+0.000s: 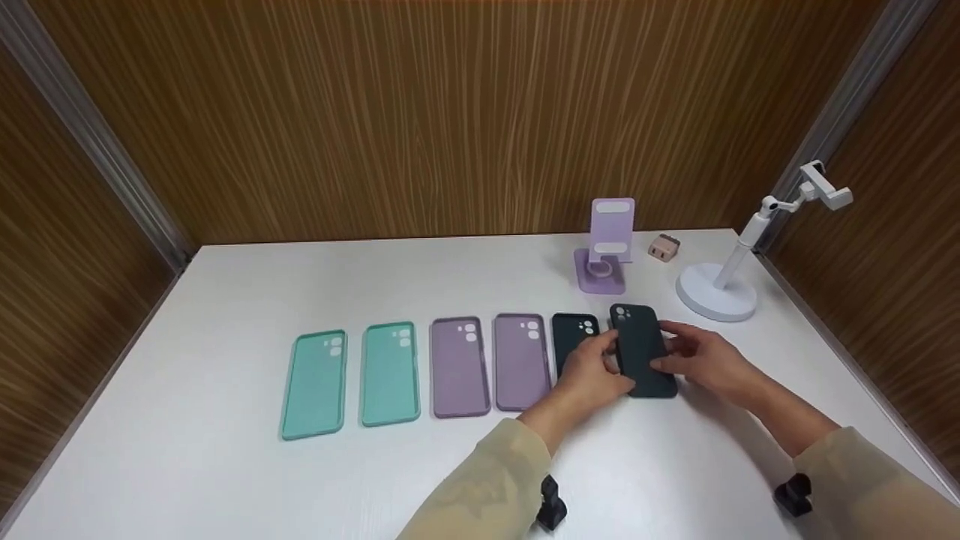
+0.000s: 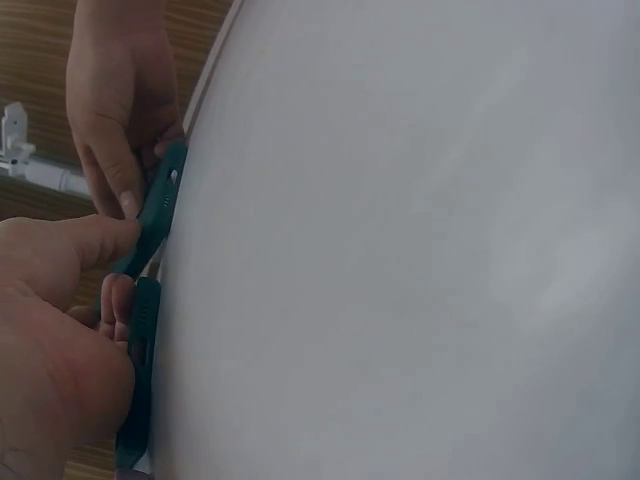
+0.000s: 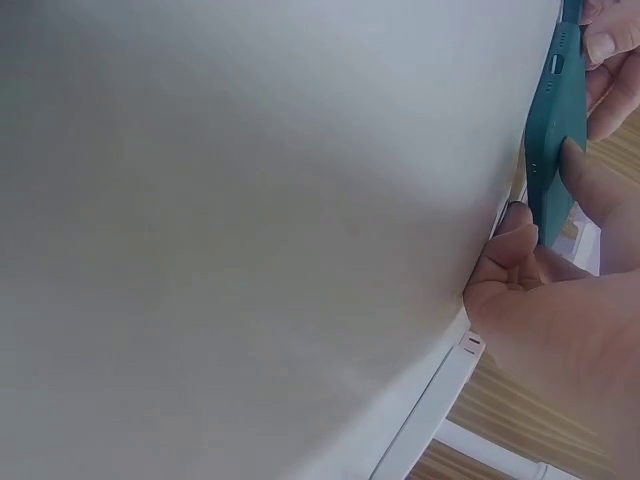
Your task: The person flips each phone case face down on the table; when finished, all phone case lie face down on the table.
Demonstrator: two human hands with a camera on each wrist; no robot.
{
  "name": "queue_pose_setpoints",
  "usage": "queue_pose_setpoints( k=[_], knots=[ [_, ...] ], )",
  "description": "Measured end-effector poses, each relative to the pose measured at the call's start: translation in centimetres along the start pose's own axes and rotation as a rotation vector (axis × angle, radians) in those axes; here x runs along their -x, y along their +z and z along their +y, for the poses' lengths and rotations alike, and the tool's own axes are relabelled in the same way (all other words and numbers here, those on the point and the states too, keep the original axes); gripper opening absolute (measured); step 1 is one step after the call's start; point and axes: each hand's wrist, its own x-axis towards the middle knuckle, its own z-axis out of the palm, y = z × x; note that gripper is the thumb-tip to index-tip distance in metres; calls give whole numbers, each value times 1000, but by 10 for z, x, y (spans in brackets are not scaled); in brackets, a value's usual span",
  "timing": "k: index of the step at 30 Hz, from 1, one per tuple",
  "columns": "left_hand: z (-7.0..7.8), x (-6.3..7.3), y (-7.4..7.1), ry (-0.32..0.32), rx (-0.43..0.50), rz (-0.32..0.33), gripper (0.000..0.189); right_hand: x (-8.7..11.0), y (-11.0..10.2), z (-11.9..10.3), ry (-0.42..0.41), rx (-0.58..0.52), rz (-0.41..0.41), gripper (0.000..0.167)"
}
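Note:
A dark green phone case [image 1: 639, 356] lies back side up and tilted at the right end of a row, with both hands on it. My right hand [image 1: 709, 360] pinches its right edge, thumb on the back and fingers underneath, as the right wrist view shows. At its left edge, my left hand [image 1: 596, 375] holds it with thumb and fingers. Partly hidden under the left hand, a second dark case [image 1: 566, 337] lies inside up. In the left wrist view, the left thumb [image 2: 105, 238] presses the edge of the held case [image 2: 158, 215].
Leftward in the row lie two purple cases [image 1: 459, 367] and two mint green cases [image 1: 315, 382], inside up. Behind stand a purple folding phone stand [image 1: 611, 229], a pink plug adapter [image 1: 664, 247] and a white phone holder [image 1: 716, 292] near the right wall. Wood-grain panels enclose the white table.

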Motion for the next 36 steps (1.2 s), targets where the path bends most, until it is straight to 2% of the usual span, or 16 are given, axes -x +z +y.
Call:
queue_pose_setpoints(
  k=[7, 14, 21, 36],
  knots=[
    [-1, 0, 0, -18, 13, -3, 75, 0, 1, 2, -6, 45, 3, 84],
    [-1, -1, 0, -30, -37, -8, 75, 0, 1, 3, -21, 59, 5, 83],
    [0, -2, -1, -41, -47, -7, 76, -2, 0, 3, -13, 53, -6, 83],
    [0, -2, 1, -30, -55, 5, 74, -2, -1, 5, -2, 63, -28, 88]
  ],
)
